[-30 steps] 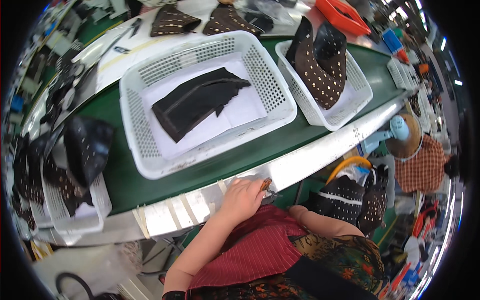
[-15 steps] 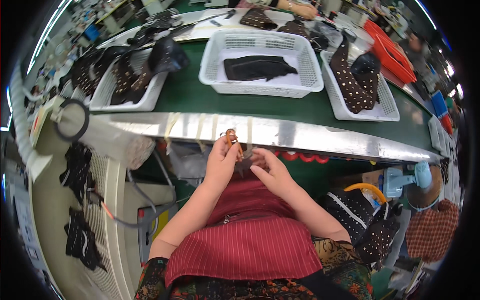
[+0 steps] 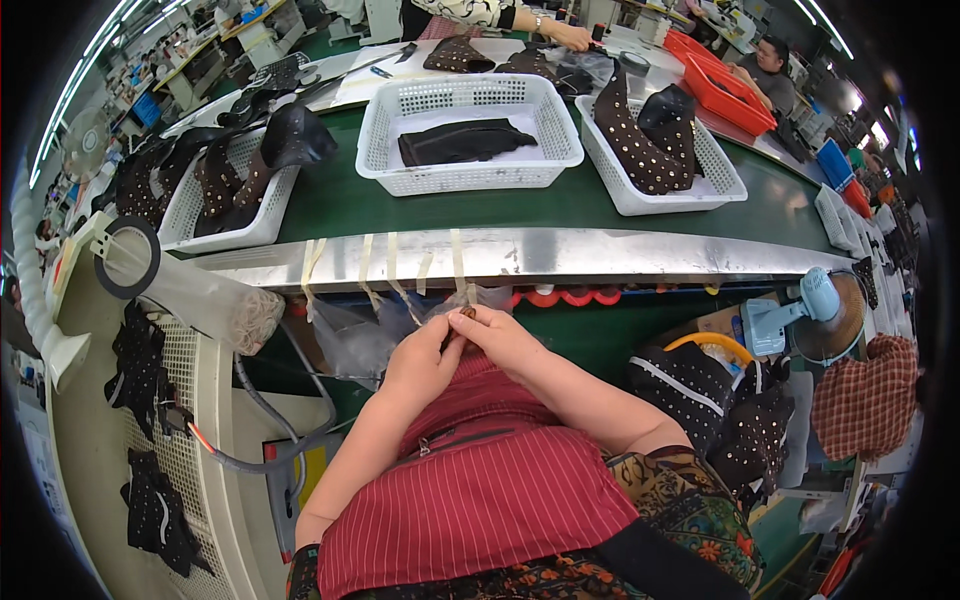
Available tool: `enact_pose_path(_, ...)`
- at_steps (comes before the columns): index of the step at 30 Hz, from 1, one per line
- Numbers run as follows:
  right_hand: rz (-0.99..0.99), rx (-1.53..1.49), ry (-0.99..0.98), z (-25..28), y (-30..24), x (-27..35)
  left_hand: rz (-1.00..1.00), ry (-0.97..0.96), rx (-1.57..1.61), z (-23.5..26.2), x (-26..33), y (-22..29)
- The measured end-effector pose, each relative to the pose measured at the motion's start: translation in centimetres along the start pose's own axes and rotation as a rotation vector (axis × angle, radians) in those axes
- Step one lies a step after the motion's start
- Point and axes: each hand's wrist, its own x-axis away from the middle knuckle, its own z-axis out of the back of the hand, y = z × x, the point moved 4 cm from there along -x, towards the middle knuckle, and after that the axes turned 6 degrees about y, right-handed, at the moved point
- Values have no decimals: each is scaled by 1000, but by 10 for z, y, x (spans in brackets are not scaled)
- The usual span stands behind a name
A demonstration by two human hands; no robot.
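In front of my apron, just below the table's metal edge, my two hands meet at the fingertips. My left hand (image 3: 420, 358) is closed, its thumb and fingers pinched together. Against it presses my right hand (image 3: 503, 342), also closed in a pinch. Between them shows a small brown piece (image 3: 469, 312), mostly covered by the fingers, so its kind is unclear. Beyond the hands, a white plastic basket (image 3: 470, 180) on the green table holds a flat black piece of material (image 3: 466, 142).
White baskets of studded brown pieces (image 3: 650, 140) flank the middle one. Clear plastic bags (image 3: 355, 335) hang under the metal edge (image 3: 560, 252). On the left stands a clear tube of bands (image 3: 215, 300), on the right a blue fan (image 3: 820, 295). Across the table, a co-worker's hand (image 3: 570, 36) reaches in.
My right hand, apart with loose fingers before, has come left against my left hand. The orange-brown loop seen at my left fingers is now mostly hidden. The view has shifted.
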Motion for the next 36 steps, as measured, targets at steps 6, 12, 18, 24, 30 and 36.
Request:
enact_pose_path(6, 62, -104, 105, 14, -9, 2, 265, -1, 490, -3, -2, -24)
enact_pose_path(12, 169, -396, 305, 70, -34, 7, 629, 268, 1364, 29, 6, -63)
enact_pose_path(18, 394, -119, 601, 113, -55, -11, 626, 418, 1537, 53, 16, -73)
enact_pose_path(24, 401, 930, 629, 141, -23, -27, 631, 392, 1339, 62, 30, -81)
enact_pose_path(30, 238, 818, 557, 150, -17, -22, 533, 361, 1203, 83, 52, -81)
enact_pose_path(36, -95, -678, 176, 126, 12, -22, 458, 257, 1089, 98, 58, -58)
